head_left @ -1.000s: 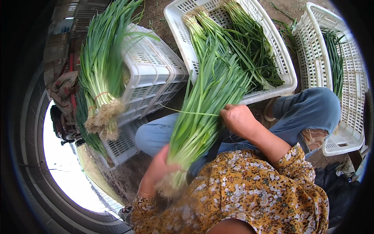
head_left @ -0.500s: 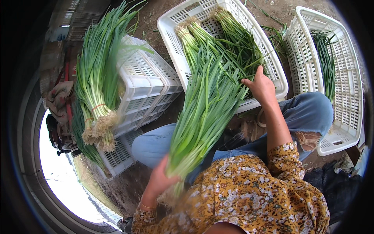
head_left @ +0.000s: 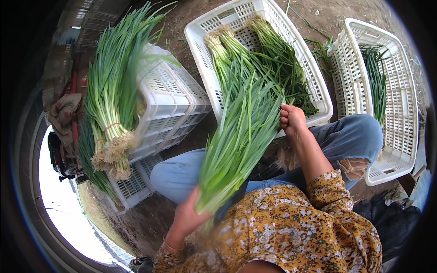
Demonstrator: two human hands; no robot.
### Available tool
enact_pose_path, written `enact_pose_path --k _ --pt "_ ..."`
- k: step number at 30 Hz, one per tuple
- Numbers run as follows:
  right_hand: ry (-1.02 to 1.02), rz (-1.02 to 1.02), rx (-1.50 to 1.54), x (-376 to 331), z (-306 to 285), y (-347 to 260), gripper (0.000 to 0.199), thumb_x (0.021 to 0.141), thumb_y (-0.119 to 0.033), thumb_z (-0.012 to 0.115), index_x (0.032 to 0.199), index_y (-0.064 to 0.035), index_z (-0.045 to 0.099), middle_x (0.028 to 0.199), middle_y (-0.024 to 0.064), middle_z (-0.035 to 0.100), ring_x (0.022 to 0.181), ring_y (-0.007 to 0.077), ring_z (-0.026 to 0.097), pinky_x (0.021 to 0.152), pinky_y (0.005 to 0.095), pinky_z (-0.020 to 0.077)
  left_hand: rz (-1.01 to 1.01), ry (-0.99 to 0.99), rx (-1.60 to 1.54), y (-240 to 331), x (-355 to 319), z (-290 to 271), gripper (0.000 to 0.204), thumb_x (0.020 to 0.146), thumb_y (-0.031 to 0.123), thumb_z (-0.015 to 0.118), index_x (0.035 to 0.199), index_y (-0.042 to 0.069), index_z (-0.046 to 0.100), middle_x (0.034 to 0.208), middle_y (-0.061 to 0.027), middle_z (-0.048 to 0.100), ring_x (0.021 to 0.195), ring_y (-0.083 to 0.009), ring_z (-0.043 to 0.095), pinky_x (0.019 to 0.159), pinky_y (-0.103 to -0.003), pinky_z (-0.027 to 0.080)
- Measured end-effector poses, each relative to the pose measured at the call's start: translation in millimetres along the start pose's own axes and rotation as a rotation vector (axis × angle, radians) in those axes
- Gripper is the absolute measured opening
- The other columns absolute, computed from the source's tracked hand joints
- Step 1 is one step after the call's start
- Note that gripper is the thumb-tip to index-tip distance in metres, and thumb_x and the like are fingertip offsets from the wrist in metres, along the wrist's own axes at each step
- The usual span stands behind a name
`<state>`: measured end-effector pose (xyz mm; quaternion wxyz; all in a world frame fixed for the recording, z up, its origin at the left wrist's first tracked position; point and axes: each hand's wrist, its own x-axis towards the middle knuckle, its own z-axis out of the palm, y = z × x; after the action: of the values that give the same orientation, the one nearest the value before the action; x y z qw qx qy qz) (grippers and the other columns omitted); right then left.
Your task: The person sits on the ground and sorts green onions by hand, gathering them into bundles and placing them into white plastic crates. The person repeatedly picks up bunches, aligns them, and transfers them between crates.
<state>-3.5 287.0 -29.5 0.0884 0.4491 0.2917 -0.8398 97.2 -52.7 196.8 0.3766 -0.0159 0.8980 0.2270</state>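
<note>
Both hands grip the scallion bunch (head_left: 236, 141): left hand (head_left: 189, 218) low, right hand (head_left: 291, 120) high.

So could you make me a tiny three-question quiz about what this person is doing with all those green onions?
1. True or false: the left hand grips the root end of the loose bunch of green onions.
2. Where is the right hand?
A. Inside the far right crate
B. On the leafy part of the held bunch
C. Resting on the knee
3. Fill in: the tied bundles lying on the stacked white crates are bound near the roots with a ____ band.

Key:
1. True.
2. B; it is at the bunch's leaves, in front of the middle crate.
3. Orange-red.
</note>
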Motion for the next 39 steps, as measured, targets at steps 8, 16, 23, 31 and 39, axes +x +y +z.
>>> enact_pose_path --k 8,16,23,31,39 --pt "0.129 -0.71 -1.04 -15.4 35.1 -22.0 0.049 0.084 -0.04 0.068 0.105 0.0041 0.062 0.083 0.0175 0.068 0.075 0.0324 0.066 0.076 0.0404 0.0502 -0.005 0.002 0.139 7.9 -4.3 2.9 0.09 0.069 0.026 0.074 0.146 0.006 0.032 0.109 -0.023 0.065 0.095 -0.0357 0.067 0.083 -0.04 0.053" --pt "-0.173 -0.05 -0.497 -31.0 32.4 -13.7 0.022 0.094 -0.024 0.059 0.089 -0.0024 0.062 0.07 0.0 0.06 0.042 0.0062 0.043 0.039 0.0211 0.0328 0.122 0.088 0.223 10.1 -6.6 8.9 0.088 0.068 0.023 0.074 0.145 0.004 0.035 0.103 -0.0214 0.067 0.089 -0.0335 0.068 0.079 -0.037 0.053" --pt "-0.093 0.103 -0.202 -42.2 28.3 -3.4 0.02 0.095 -0.024 0.057 0.085 -0.0077 0.06 0.054 -0.0085 0.041 0.039 0.0027 0.029 0.037 0.0195 0.0216 0.145 0.096 0.208 13.3 -8.9 7.7 0.086 0.069 0.022 0.073 0.145 0.005 0.036 0.105 -0.0229 0.066 0.091 -0.0336 0.068 0.08 -0.037 0.052" --pt "0.146 -0.809 -1.216 -37.0 11.2 -31.6 0.057 0.088 -0.035 0.066 0.121 0.0095 0.051 0.093 0.0195 0.068 0.063 0.0198 0.066 0.053 0.0324 0.0512 0.038 -0.118 -0.323 -2.9 13.0 -16.0 0.085 0.071 0.011 0.075 0.144 0.0 0.033 0.125 -0.0176 0.059 0.105 -0.0261 0.063 0.09 -0.035 0.051" --pt "-0.794 0.484 -0.532 -111.0 10.3 50.9 0.098 0.076 -0.067 0.065 0.138 0.0043 0.039 0.136 0.0223 0.047 0.12 0.0345 0.053 0.098 0.047 0.0451 -0.106 -0.367 -0.672 68.0 35.3 -73.7 0.079 0.075 0.002 0.072 0.144 -0.004 0.033 0.129 -0.0088 0.054 0.111 -0.0147 0.055 0.096 -0.031 0.046"
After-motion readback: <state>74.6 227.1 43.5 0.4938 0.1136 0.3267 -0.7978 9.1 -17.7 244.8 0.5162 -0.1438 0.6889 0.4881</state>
